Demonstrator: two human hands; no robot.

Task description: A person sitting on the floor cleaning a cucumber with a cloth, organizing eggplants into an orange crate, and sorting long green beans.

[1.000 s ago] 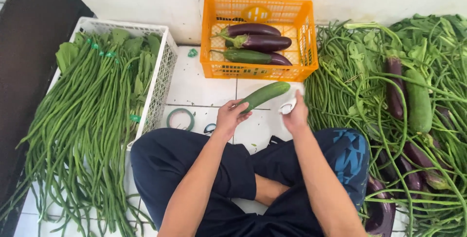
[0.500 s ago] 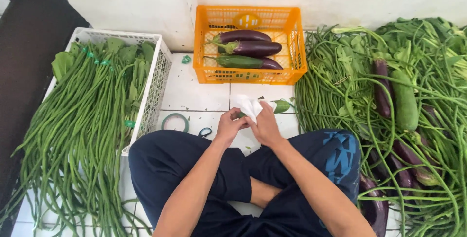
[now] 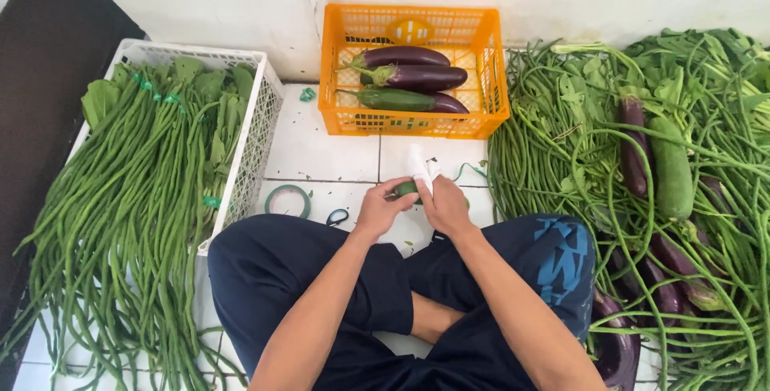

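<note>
Head view: left hand (image 3: 381, 208) and right hand (image 3: 443, 205) pinch a green cucumber (image 3: 407, 189) in white wrap (image 3: 419, 168) above the tiled floor (image 3: 321, 154); long axis mostly hidden, direction indeterminable.

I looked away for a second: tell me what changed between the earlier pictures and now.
The cucumber came in from arm's length to both hands, and white wrapping now covers most of it. Both hands hold it. The orange crate and the long beans stayed put.
</note>
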